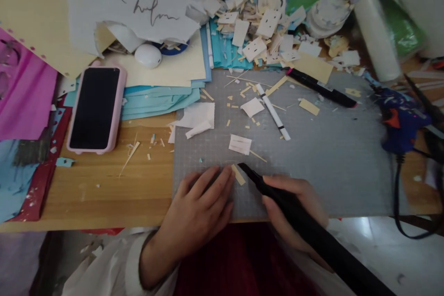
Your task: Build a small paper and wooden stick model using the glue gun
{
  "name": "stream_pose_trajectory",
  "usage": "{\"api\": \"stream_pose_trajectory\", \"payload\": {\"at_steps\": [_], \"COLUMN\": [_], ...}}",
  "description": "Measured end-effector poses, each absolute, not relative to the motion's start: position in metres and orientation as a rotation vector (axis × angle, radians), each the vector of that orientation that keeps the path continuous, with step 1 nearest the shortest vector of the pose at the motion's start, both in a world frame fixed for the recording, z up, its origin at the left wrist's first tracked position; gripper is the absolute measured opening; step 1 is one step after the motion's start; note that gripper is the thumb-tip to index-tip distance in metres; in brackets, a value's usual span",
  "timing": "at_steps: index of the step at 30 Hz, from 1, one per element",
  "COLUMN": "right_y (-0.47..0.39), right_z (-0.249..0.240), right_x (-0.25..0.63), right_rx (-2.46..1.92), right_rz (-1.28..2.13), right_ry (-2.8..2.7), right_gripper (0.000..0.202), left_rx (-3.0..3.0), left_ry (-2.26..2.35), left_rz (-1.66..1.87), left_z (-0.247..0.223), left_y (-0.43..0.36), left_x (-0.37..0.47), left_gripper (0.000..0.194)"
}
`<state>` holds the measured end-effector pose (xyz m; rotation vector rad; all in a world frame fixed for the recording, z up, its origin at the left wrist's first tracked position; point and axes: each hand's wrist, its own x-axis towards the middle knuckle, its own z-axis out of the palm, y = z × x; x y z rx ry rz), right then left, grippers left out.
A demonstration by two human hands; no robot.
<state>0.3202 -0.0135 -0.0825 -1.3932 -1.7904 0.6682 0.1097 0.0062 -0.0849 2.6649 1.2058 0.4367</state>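
I have a pink-cased phone [95, 108] on the counter [149, 185], beyond and left of the left hand [199, 208]. That hand rests palm down, fingers loosely extended and gripping nothing I can see, on the grey cutting mat [329, 148]. The small pale strip [238, 175] lies between the hands, right at the left fingertips; I can't tell whether they press it. Its long axis slants, far end toward the left fingertips, near end toward the right hand [312, 198]. Just beyond it sits a white paper tag [239, 144] with two lines on it. Farther out, past both hands, I judge the heap of dotted pieces [270, 23] to be largely finished work; the strip lies loose, apparently not yet attached to anything, and how many remain I can't tell. The right hand grasps a black blade-tipped tool [310, 229], its tip pointing forward and left, just beside the strip, its body running back rightward. A blue hot glue gun [400, 118] lies well right of the right hand.
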Motion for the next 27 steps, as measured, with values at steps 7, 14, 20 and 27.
{"api": "stream_pose_trajectory", "payload": {"at_steps": [7,14,20,27], "right_y": [-0.007,-0.004,0.003,0.004], "right_z": [-0.083,-0.08,-0.075,-0.071], "right_x": [0.316,0.311,0.307,0.305], "right_rx": [-1.306,-1.323,-1.316,-1.276], "right_rz": [0.632,0.596,0.497,0.443], "right_ry": [-1.928,-1.987,-2.092,-2.124], "right_gripper": [0.043,0.037,0.016,0.026], "left_rx": [2.644,2.634,2.623,2.653], "left_ry": [1.194,1.186,1.201,1.237], "left_rz": [0.465,0.477,0.479,0.4], "left_z": [-0.085,-0.085,-0.084,-0.083], "left_y": [0.007,0.007,0.008,0.005], "left_x": [0.109,0.11,0.109,0.108], "left_gripper": [0.037,0.036,0.035,0.039]}}
